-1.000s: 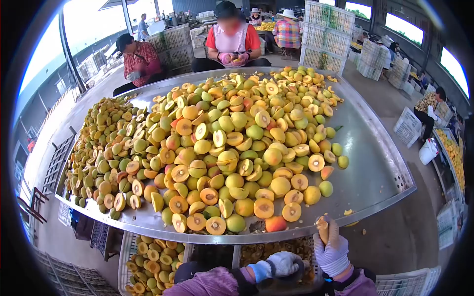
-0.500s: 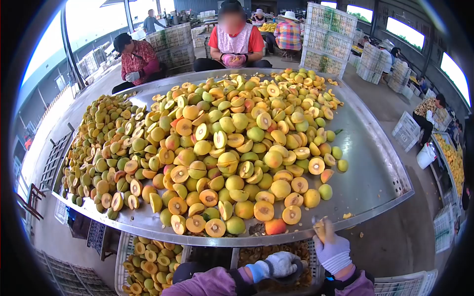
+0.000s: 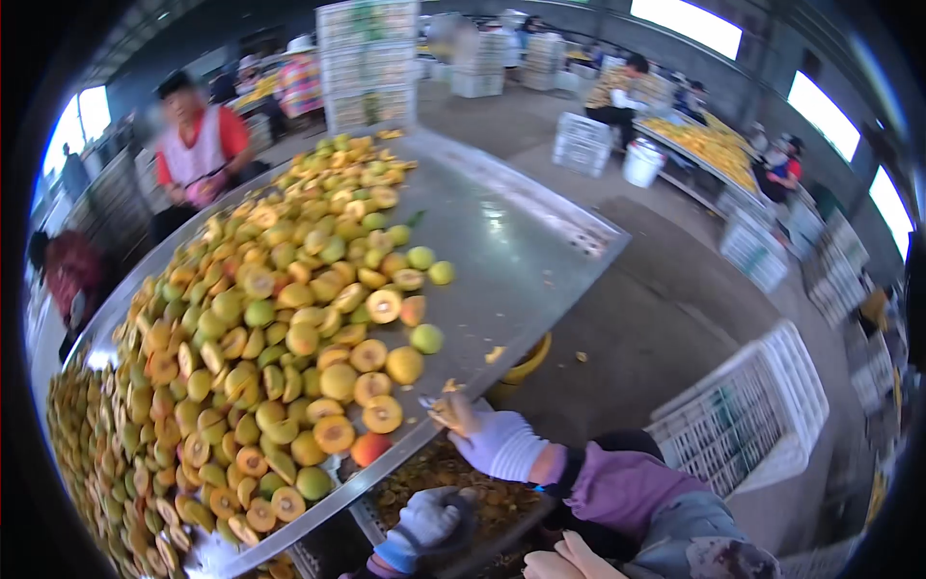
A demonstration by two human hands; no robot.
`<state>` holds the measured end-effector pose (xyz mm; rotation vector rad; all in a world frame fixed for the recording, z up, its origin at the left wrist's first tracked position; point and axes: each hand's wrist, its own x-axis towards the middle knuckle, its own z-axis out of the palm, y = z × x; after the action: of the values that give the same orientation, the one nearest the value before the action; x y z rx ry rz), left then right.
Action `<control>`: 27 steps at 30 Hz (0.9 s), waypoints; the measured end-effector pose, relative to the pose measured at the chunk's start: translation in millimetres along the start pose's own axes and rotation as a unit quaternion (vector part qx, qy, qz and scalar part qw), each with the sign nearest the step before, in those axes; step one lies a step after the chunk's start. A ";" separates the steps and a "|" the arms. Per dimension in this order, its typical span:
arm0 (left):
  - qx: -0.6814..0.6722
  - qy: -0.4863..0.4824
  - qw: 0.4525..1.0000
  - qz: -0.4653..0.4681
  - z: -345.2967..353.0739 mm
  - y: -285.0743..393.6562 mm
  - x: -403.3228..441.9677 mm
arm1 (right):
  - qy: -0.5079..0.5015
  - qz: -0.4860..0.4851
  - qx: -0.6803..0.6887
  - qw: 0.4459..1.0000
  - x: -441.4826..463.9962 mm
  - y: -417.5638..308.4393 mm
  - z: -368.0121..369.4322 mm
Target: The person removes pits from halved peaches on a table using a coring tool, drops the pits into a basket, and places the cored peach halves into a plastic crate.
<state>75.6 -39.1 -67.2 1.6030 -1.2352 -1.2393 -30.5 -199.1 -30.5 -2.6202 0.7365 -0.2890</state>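
Fruit (image 3: 241,367) in yellow, green and orange, some whole and much of it cut into halves, lies heaped on a metal bench (image 3: 511,232). The heap reaches from the far edge to the near edge along the left part, and metal surface shows between it and the right edge. Close to the near edge sit a reddish-orange fruit (image 3: 370,449) and, touching or just beside it, a halved fruit (image 3: 382,414) with its cut face turned up. A yellow scrap (image 3: 494,354) lies apart from the heap, by the near edge toward the near right corner.

The gloved right hand (image 3: 500,442) is at the near edge, thumb and fingers drawn together; something tan shows at the tips, too blurred to tell whether it is grasped. Below that edge, the gloved left hand (image 3: 427,524) is curled beside a dark object (image 3: 463,516); whether it grips this cannot be told. A crate of brown scraps (image 3: 424,473) stands under the hands. A yellow bucket (image 3: 529,359) shows beneath the near edge, and a white crate (image 3: 738,415) stands on the floor off the near right corner. Beyond the far edge sits a person in a pink apron (image 3: 193,154).
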 end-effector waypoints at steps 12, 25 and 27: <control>-0.107 -0.029 0.990 -0.086 21.0 -0.5 -8.8 | 0.351 0.112 0.232 0.900 -8.8 85.3 -95.8; -0.021 0.032 0.994 -0.103 25.0 20.8 -9.4 | 0.369 0.170 0.577 0.708 -72.4 126.2 -237.5; 0.000 0.026 0.992 -0.120 22.6 23.1 -7.8 | 0.243 0.127 0.649 0.709 -83.8 84.5 -178.6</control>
<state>47.7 -37.4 -49.3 1.8129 -1.0335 -1.3334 -192.7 -277.6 86.0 -1.0606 0.6399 -0.9956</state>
